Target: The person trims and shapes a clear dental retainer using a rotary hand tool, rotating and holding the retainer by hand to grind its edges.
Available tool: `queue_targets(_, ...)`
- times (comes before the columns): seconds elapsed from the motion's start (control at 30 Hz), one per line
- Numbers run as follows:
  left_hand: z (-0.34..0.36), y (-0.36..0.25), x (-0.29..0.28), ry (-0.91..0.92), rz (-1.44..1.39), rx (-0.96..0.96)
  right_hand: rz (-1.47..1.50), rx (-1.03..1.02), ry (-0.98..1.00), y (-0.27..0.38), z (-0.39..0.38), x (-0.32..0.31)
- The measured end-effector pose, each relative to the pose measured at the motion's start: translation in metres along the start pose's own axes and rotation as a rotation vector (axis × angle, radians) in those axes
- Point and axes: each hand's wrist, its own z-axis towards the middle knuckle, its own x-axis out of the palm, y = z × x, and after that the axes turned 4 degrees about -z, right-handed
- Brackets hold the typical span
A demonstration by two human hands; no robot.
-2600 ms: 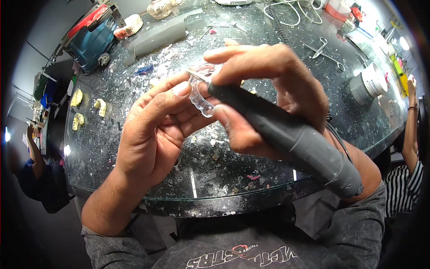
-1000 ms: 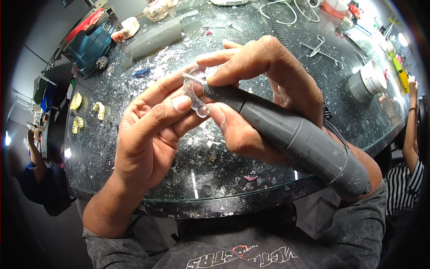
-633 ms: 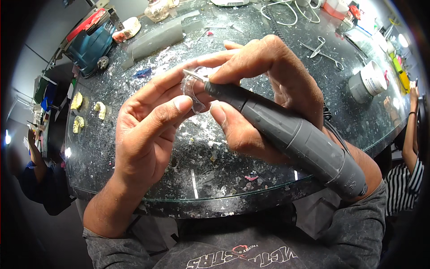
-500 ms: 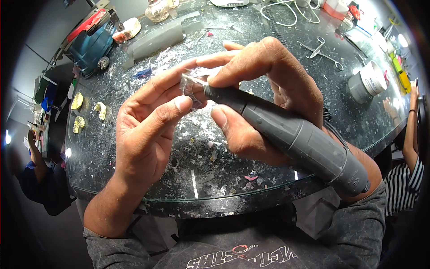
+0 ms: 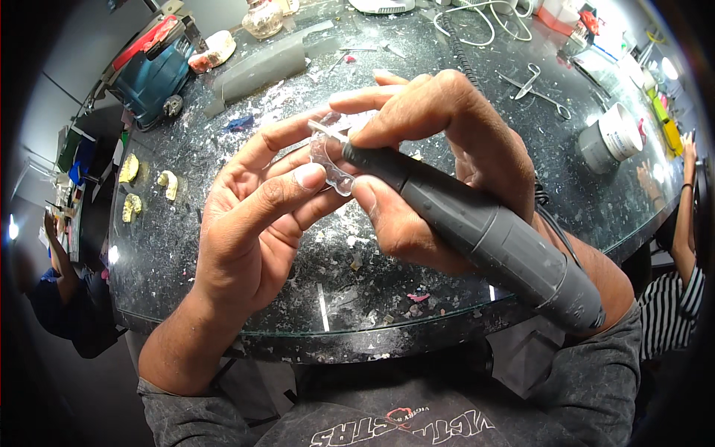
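Right hand (image 5: 488,134): gripping drill (image 5: 484,223), butt toward 4 o'clock
Left hand (image 5: 246,223): pinching aligner (image 5: 322,154), 11 o'clock
Change: aligner turned, 5 o'clock end now exposed; bur (image 5: 328,132) likely meets fresh edge
Casts (image 5: 131,208): 9 o'clock
Scissors (image 5: 528,86): 2 o'clock

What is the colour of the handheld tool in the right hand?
Dark grey; the handheld tool shows best in the head view.
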Motion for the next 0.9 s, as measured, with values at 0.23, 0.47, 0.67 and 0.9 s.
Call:
queue_targets(0.23,-0.001,0.0,-0.001,-0.02,-0.051,-0.023,0.036,0.007,-0.014,0.001,0.001,0.001)
queue_targets(0.47,-0.001,0.002,-0.005,-0.006,-0.047,-0.015,-0.008,0.013,-0.002,0.0,0.001,0.0)
queue_targets(0.67,-0.002,0.004,-0.003,0.01,0.029,0.027,-0.015,0.023,-0.017,0.002,0.001,0.001)
queue_targets(0.9,-0.001,0.002,0.006,-0.021,0.051,0.02,-0.025,-0.018,-0.091,0.002,0.002,-0.002)
